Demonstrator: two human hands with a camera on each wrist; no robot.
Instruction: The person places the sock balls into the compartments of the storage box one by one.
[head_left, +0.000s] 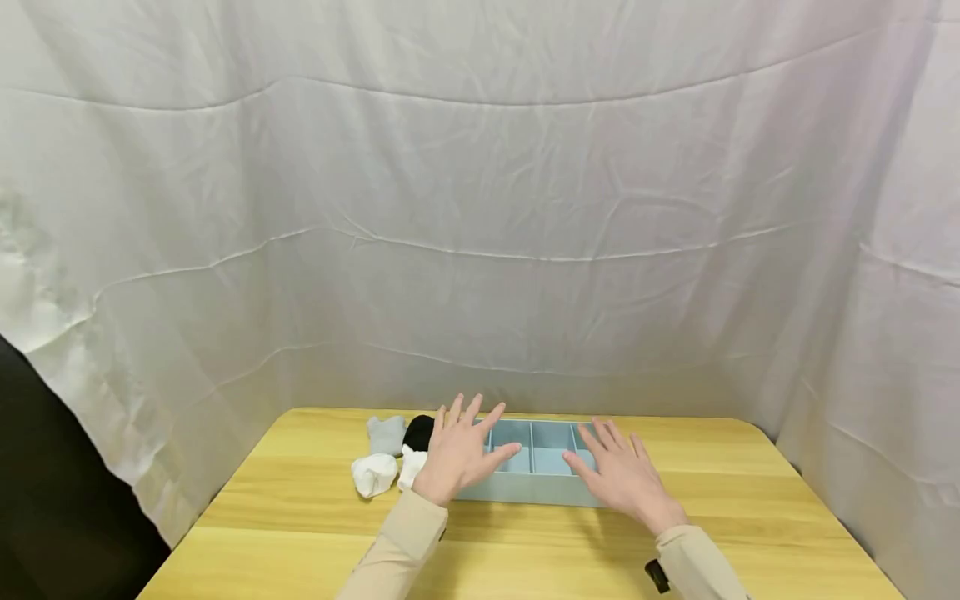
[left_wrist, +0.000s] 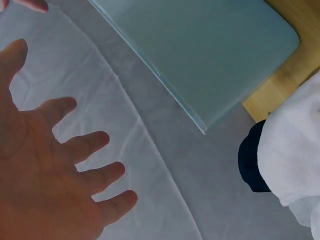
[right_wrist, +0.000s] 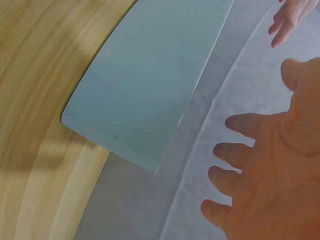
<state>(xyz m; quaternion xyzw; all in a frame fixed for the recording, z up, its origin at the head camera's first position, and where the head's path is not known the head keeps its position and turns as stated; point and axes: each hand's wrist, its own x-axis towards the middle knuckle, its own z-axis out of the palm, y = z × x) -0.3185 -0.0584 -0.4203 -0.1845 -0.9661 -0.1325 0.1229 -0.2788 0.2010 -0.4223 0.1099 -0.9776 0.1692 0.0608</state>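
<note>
Both hands hover above a light blue divided box (head_left: 525,488) on the table, with fingers straight and spread. My left hand (head_left: 459,454) covers the box's left end in the head view, and my right hand (head_left: 624,477) covers its right end. Neither one holds anything. To the left of the box lie a grey bundle (head_left: 387,436), a black one (head_left: 419,433) and two white ones (head_left: 374,475), soft like rolled socks. In the left wrist view a white bundle (left_wrist: 295,145) partly hides a dark one (left_wrist: 251,160). The compartments that show look bare.
The wooden table (head_left: 300,533) has rounded far corners. A pale grey curtain (head_left: 525,208) hangs behind it and at both sides. Something black (head_left: 60,483) stands at the lower left. A small black object (head_left: 657,575) sits at the right sleeve's cuff.
</note>
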